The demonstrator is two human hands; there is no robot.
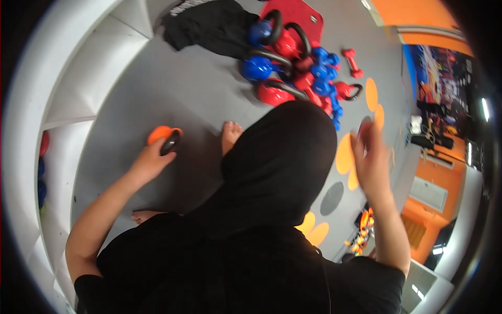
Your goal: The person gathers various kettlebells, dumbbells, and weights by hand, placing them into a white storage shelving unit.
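Observation:
Low on the left, my left hand (151, 161) is wrapped round the black handle of a small orange kettlebell (161, 135), which is on or just above the grey floor. A bare foot (230, 135) stands to the right of it. My right hand (372, 152) is held out on the other side, smeared by motion, so how its fingers are set does not show clearly. Dark clothing fills the middle of the view. Ahead lies a cluster of red and blue kettlebells, among them a blue kettlebell (256, 68) and a red kettlebell (273, 93) with black handles.
Blue dumbbells (320, 73) lie against the kettlebells, and a red dumbbell (352, 63) lies apart. Behind are a black garment (214, 26) and a red mat (303, 14). White shelving (68, 99) curves along the left. Orange floor spots (371, 94) run along the right.

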